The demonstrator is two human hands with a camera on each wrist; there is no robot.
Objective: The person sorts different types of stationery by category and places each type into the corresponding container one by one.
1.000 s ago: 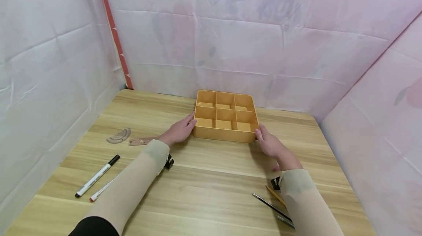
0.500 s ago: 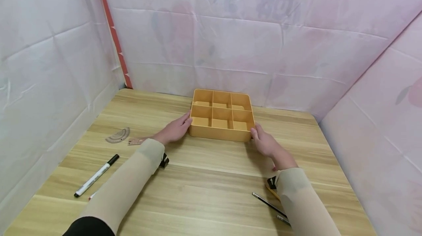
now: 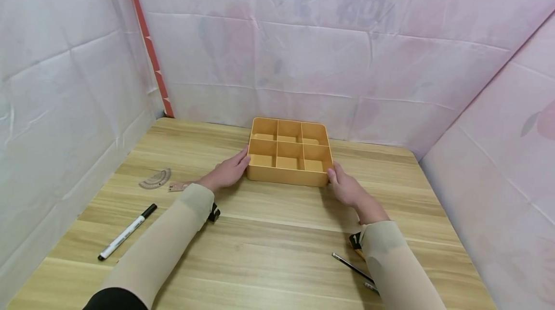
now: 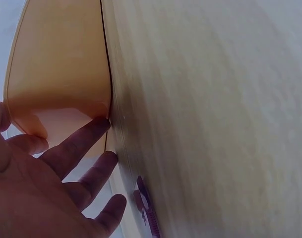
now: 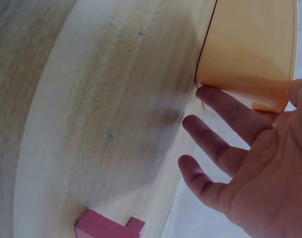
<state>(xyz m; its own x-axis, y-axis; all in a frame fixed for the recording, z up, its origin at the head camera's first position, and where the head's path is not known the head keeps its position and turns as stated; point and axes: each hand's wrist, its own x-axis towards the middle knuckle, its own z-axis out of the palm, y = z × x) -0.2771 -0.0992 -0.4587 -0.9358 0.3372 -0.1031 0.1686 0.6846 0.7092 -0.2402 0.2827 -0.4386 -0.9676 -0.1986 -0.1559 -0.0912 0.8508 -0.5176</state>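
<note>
A yellow-orange divided organizer box (image 3: 286, 175) rests at the back middle of the table, with several compartments open upward. My left hand (image 3: 230, 171) touches its left side near the front corner, thumb uppermost. In the left wrist view, extended fingers lie against the box wall (image 4: 61, 59), fingertips low by the table. Opposite it, my right hand (image 3: 349, 189) presses the right side at the front corner. The right wrist view has the index fingertip at the wall's (image 5: 250, 49) bottom edge, the other fingers spread apart from it.
Left on the wooden table (image 3: 269, 252) lie a protractor (image 3: 155, 179), a ruler (image 3: 178, 186) partly behind my left wrist, and a black-capped marker (image 3: 127, 232). Dark pencil-like sticks (image 3: 353, 267) lie by my right sleeve. A pink block (image 5: 103, 225) sits near my right hand. Cloth walls surround the table.
The box has shifted slightly left between both hands, which moved along with it. My left sleeve now covers the red-tipped pen, and my right sleeve hides most of the yellow pencil.
</note>
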